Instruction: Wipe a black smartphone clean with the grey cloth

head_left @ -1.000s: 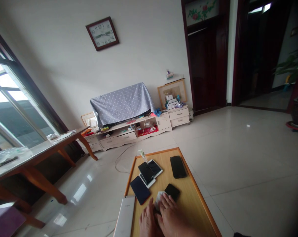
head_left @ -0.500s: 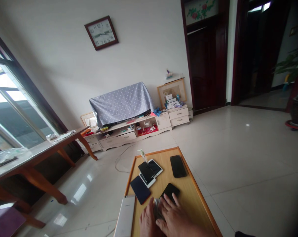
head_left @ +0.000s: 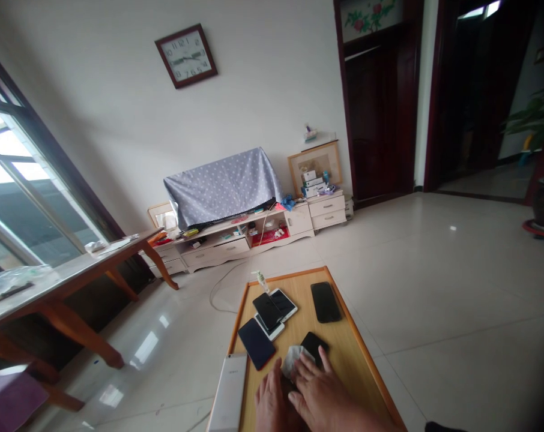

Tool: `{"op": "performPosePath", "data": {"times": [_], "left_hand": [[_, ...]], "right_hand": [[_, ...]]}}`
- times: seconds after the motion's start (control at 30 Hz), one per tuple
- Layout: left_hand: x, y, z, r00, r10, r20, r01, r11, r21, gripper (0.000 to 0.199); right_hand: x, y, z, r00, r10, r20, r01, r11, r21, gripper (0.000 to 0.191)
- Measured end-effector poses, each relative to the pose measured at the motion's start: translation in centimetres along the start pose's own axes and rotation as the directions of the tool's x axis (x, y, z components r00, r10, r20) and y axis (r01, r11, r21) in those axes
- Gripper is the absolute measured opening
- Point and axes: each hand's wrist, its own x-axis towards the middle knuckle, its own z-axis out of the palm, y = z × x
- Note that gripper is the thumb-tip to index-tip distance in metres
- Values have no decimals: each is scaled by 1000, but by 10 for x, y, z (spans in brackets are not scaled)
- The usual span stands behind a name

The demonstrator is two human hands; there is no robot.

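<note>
A dark smartphone [head_left: 315, 344] lies slanted on the small wooden table, its middle and near part mostly covered. My right hand [head_left: 319, 384] presses a crumpled whitish cloth [head_left: 294, 359] onto its face, fingers stretched forward over the cloth. At the phone's near left side, my left hand [head_left: 272, 399] has its fingers bent along the edge and steadies it. To the left lie a dark blue-black phone [head_left: 256, 343] and a white tablet-like device [head_left: 229, 390], face down. Farther back, a black phone [head_left: 267, 310] rests across two white-framed phones [head_left: 283, 304].
Another black phone [head_left: 325, 302] lies at the right of the wooden table [head_left: 357, 372]. A pump bottle [head_left: 262, 281] stands at its far edge. Beyond are a low white cabinet [head_left: 218, 255] with a cloth-covered object [head_left: 222, 186], and a long table [head_left: 74, 270] at left.
My right hand has slid the cloth forward along the phone, towards its far end, and more of the cloth shows. My left hand stays at the phone's near side.
</note>
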Motion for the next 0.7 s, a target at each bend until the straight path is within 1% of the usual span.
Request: {"op": "performPosePath", "data": {"times": [0.1, 0.17, 0.2, 0.3, 0.37, 0.53, 0.7], "left_hand": [[-1, 3, 2, 993, 52, -108, -56, 998, -29, 70], [0, 2, 5, 989, 70, -129, -75, 996, -39, 70], [0, 0, 6, 991, 66, -117, -71, 997, -38, 71], [3, -5, 6, 999, 42, -18, -43, 998, -37, 74], [3, -6, 5, 999, 31, 17, -30, 999, -37, 75], [2, -3, 2, 1000, 24, -3, -24, 999, -28, 75], [2, -5, 0, 997, 47, 65, -46, 999, -12, 80]], "right_hand": [[8, 4, -5, 998, 60, -29, -61, 997, -39, 52], [14, 5, -3, 996, 78, -31, -79, 996, -35, 53], [16, 5, 0, 997, 70, -32, -70, 997, -24, 53], [18, 1, 8, 1000, 4, -25, -3, 1000, 12, 54], [16, -2, 10, 999, -37, -7, 37, 999, 23, 54], [6, -6, -1, 994, -103, 34, 102, 994, 43, 52], [-13, -3, -9, 994, -74, 76, 71, 996, 49, 55]]}}
